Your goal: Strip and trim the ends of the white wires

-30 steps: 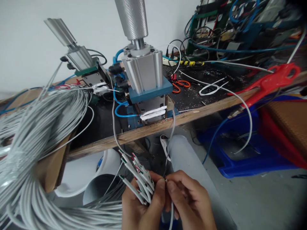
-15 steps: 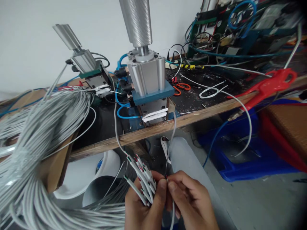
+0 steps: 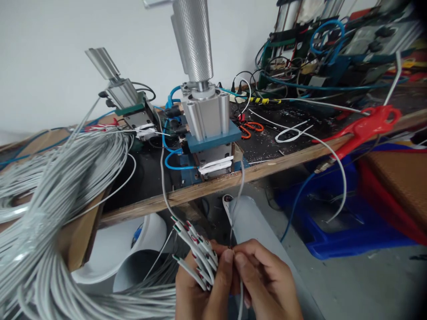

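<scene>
Left hand (image 3: pixel 213 289), bottom centre of frame: comes up from the lower edge, fingers curled closed round a bunch (image 3: pixel 196 253) of white cable ends, thumb bent over and angled up and right to its tip. Right hand (image 3: pixel 267 280), just right of it: fingers folded inward, thumb slanting up and left. Both thumb tips nearly meet, little gap between; right is closed on a single cable (image 3: pixel 241 298). What lies right at the pinch is too small to make out.

Bunch points to upper left, red and green core tips foremost; long axis diagonal, lower right to upper left, ends slightly fanned. Single cable: long axis near upright in frame, top at the fingertips, running down out of the bottom edge with a slight bow.

Press (image 3: pixel 208 115) at upper centre, above the hands; big coil (image 3: pixel 43 213) at left; red air gun (image 3: pixel 367 129) at right.
</scene>
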A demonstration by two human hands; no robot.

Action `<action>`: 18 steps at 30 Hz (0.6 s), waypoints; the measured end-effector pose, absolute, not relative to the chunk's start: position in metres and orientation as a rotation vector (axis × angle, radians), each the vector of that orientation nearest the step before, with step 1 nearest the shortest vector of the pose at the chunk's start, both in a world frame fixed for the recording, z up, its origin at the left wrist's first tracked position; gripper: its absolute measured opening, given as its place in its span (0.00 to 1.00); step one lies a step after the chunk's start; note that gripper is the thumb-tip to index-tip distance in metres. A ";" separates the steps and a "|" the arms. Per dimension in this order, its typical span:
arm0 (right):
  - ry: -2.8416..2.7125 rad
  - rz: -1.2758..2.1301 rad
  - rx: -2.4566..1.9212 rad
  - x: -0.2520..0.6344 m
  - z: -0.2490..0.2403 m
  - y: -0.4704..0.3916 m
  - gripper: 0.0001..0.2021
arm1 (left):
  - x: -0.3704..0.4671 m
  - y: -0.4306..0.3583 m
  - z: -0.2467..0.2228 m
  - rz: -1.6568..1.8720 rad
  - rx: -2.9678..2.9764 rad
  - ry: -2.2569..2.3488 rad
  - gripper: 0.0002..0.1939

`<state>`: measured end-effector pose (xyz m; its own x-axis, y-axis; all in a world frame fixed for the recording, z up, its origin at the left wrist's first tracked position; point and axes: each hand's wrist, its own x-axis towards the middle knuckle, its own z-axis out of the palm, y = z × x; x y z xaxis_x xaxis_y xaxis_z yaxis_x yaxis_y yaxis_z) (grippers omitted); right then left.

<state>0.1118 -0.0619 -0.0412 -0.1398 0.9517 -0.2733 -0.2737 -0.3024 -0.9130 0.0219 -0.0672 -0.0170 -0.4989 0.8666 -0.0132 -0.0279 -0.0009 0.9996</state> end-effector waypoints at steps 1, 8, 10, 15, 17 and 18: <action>-0.880 1.630 -1.142 0.111 -0.041 -0.062 0.27 | 0.021 -0.068 -0.018 1.585 0.893 1.570 0.15; -0.850 1.617 -1.157 0.109 -0.039 -0.064 0.27 | 0.015 -0.071 -0.021 1.525 0.920 1.567 0.18; -0.853 1.613 -1.167 0.110 -0.039 -0.065 0.28 | 0.015 -0.071 -0.022 1.503 0.934 1.594 0.19; -0.879 1.566 -1.166 0.111 -0.040 -0.066 0.26 | 0.019 -0.071 -0.021 1.544 0.951 1.712 0.20; -0.901 1.541 -1.153 0.111 -0.041 -0.066 0.26 | 0.021 -0.069 -0.018 1.547 0.887 1.689 0.21; -0.921 1.523 -1.145 0.111 -0.041 -0.066 0.26 | 0.023 -0.068 -0.017 1.541 0.851 1.670 0.21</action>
